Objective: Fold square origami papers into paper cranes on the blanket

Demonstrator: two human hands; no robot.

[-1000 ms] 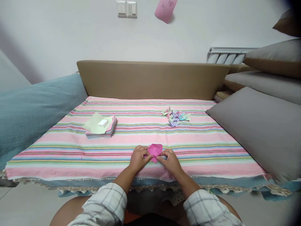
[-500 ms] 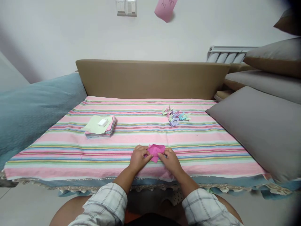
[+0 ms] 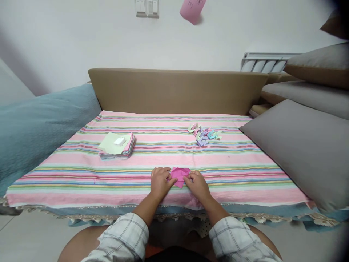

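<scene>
A partly folded sheet of bright pink paper (image 3: 180, 175) lies low over the striped cloth, close to the front edge. My left hand (image 3: 160, 183) pinches its left side between thumb and fingers. On the right side, my right hand (image 3: 198, 185) grips the paper the same way. Creased flaps show along the top of the sheet, and a point of it faces me. The fingertips cover both side edges.
Small folded paper pieces (image 3: 204, 135) in pastel colours lie in a cluster at the back right. At the left, a stack of coloured paper (image 3: 116, 155) carries a small white block (image 3: 119, 141). Grey cushions (image 3: 300, 145) border the right, a blue bolster (image 3: 49, 123) the left.
The upper part of the pink paper has spread wider and flatter toward the right. My right hand has shifted its fingers slightly along that edge; my left hand keeps its hold.
</scene>
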